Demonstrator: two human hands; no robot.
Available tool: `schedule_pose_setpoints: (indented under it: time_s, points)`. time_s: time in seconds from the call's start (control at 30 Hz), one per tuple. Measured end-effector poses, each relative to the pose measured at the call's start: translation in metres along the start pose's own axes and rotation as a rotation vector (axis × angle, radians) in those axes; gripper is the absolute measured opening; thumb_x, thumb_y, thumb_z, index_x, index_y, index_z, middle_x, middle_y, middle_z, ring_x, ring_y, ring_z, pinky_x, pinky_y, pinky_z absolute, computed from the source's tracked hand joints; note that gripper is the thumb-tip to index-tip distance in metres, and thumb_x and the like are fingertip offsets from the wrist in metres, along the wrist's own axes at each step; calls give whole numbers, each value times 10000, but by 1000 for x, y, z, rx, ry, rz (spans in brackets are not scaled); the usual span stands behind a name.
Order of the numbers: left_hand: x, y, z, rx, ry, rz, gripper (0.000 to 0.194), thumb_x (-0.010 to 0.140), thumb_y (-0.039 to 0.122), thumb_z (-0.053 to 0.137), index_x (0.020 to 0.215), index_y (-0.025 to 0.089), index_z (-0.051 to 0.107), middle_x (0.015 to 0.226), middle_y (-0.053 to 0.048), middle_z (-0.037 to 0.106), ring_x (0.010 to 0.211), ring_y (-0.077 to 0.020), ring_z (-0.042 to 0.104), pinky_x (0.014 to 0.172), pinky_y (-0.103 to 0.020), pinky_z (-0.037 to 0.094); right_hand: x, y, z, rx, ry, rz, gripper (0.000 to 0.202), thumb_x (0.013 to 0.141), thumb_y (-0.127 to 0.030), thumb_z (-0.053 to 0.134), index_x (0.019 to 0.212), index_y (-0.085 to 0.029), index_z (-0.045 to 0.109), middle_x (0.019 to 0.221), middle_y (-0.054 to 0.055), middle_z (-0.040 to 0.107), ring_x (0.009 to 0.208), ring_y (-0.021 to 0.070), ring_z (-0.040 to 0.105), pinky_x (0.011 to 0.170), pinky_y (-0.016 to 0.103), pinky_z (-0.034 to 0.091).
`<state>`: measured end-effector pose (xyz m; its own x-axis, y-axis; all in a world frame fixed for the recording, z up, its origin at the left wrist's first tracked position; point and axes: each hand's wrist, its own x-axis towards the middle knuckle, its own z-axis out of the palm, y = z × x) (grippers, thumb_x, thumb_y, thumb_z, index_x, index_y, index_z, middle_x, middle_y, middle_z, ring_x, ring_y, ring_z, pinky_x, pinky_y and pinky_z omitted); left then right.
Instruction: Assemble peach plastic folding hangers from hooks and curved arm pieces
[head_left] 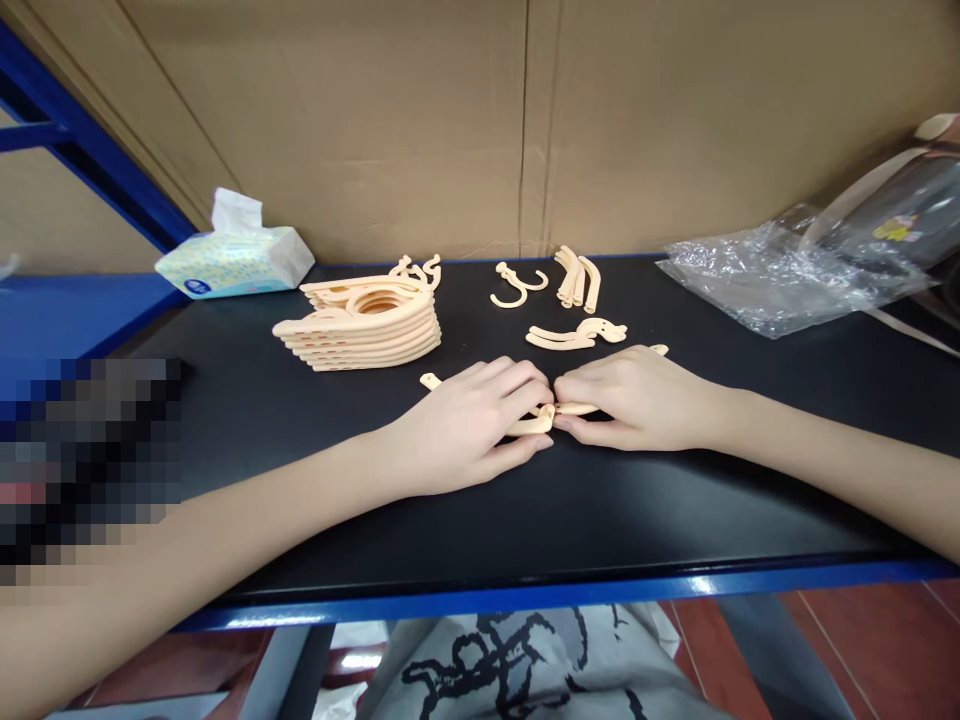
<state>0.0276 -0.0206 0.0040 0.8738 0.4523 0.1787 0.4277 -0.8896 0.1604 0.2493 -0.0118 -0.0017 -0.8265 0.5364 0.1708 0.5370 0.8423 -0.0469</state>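
Observation:
Near the middle of the black table, my left hand (476,425) is closed round a cream plastic piece (531,427), whose far end sticks out past the knuckles on the left. My right hand (637,400) pinches another cream piece (577,408), with a tip showing behind the hand. The inner ends of the two pieces meet between my fingertips; whether they are joined is hidden. Just behind my hands lie curved cream arms (574,335). Further back are loose hooks (517,285) and a small group of curved strips (577,278).
A stack of cream hanger-shaped parts (367,330) stands left of centre. Behind it is a tissue pack (236,260). Crumpled clear plastic bags (787,270) lie at the back right. Cardboard (420,130) rises behind the table, and a blue edge (525,605) runs along its front.

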Motion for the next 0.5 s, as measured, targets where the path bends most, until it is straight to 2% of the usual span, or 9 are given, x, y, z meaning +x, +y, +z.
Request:
schedule_pose_setpoints:
  time_s: [0.5]
  points:
    - [0, -1, 1, 7, 3, 4, 204, 939, 322, 413, 1011, 159, 513, 1092, -77, 530, 956, -205, 477, 845, -332, 388, 0, 0, 0, -5, 5, -3, 236, 890, -341, 434, 732, -182, 509, 657, -17, 574, 551, 89, 469, 498, 227, 236]
